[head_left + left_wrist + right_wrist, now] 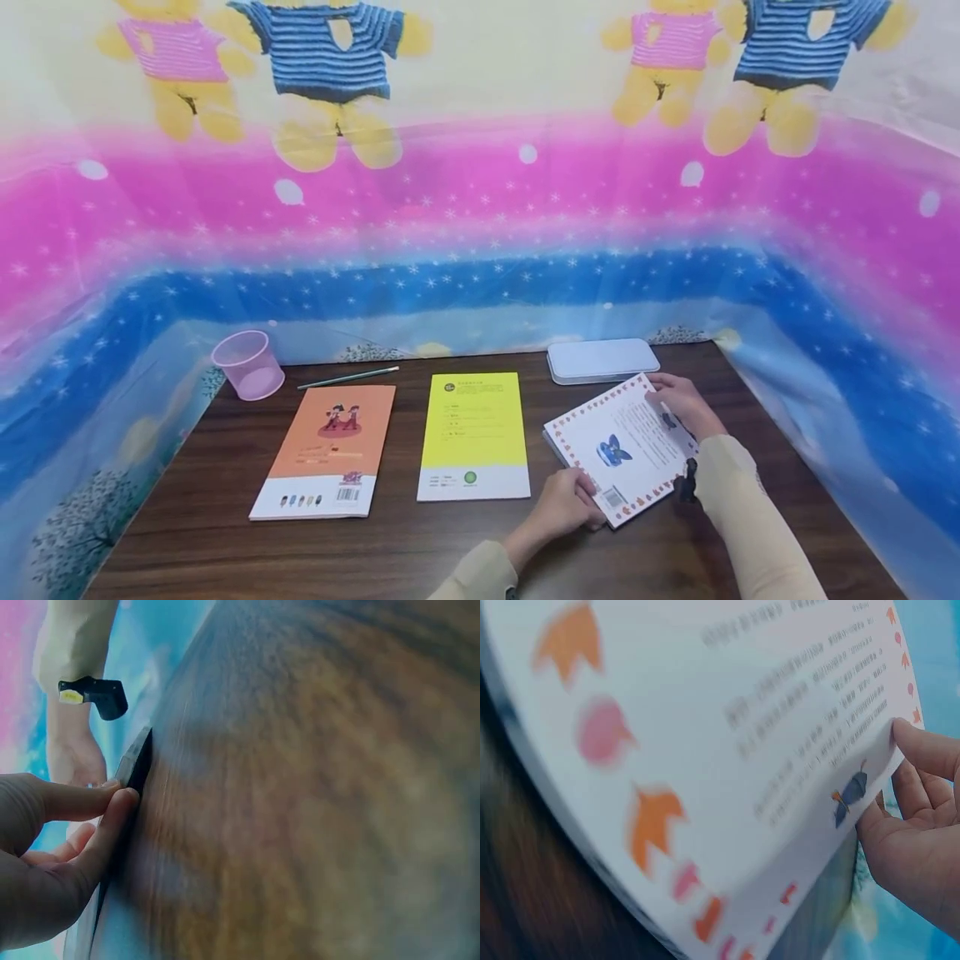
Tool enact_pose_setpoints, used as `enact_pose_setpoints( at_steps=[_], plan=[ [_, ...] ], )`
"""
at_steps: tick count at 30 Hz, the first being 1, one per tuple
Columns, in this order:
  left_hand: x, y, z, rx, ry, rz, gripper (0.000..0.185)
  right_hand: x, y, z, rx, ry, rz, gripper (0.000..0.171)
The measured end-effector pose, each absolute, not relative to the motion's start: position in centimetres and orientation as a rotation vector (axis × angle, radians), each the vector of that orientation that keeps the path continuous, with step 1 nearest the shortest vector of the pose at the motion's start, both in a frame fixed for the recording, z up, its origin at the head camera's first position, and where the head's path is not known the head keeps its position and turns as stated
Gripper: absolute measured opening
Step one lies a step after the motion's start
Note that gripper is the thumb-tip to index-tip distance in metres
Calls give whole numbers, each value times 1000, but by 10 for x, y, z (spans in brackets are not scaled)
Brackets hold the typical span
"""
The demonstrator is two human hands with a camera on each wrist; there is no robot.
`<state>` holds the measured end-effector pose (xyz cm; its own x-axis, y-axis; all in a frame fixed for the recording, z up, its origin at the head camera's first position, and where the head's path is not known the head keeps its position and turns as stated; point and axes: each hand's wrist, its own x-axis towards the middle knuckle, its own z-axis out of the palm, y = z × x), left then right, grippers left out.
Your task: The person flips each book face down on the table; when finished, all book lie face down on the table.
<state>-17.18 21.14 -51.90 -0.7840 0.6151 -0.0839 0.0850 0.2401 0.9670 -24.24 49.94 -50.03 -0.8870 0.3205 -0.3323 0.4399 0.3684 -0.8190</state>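
A white book [630, 446] with an orange leaf border, a blue winged figure and a barcode is held at a slant on the right of the table. My left hand [558, 508] pinches its near left edge; the left wrist view shows thumb and fingers meeting on the thin book edge [136, 761]. At the far right edge, my right hand [686, 404] grips the book, thumb on the printed cover [810, 750] and fingers behind it in the right wrist view. Left of it lie a yellow book [474, 433] and an orange book [333, 442].
Behind the white book, a pale flat case [603, 362] lies at the table's back edge. A pink cup [251, 367] stands at the back left, near a thin green brush [348, 377]. A printed curtain [480, 208] surrounds the dark wooden table [397, 558].
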Motion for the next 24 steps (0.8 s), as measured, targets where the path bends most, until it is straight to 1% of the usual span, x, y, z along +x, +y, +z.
enact_pose_setpoints(
  at_steps=[8, 11, 14, 19, 24],
  plan=[
    [-171, 213, -516, 622, 2012, 1552, 20, -252, 498, -521, 817, 2435, -1605, 56],
    [-173, 213, -514, 617, 2021, 1537, 20, -252, 495, -523, 849, 2438, -1640, 56],
    [-176, 212, -513, 616, 2048, 1524, 19, -248, 493, -519, 800, 2479, -1691, 54],
    [-187, 209, -509, 622, 2124, 1513, 18, -238, 494, -509, 747, 2516, -1797, 53],
    [-210, 198, -499, 645, 2243, 1552, 21, -226, 503, -512, 726, 2565, -1811, 53]
  ],
)
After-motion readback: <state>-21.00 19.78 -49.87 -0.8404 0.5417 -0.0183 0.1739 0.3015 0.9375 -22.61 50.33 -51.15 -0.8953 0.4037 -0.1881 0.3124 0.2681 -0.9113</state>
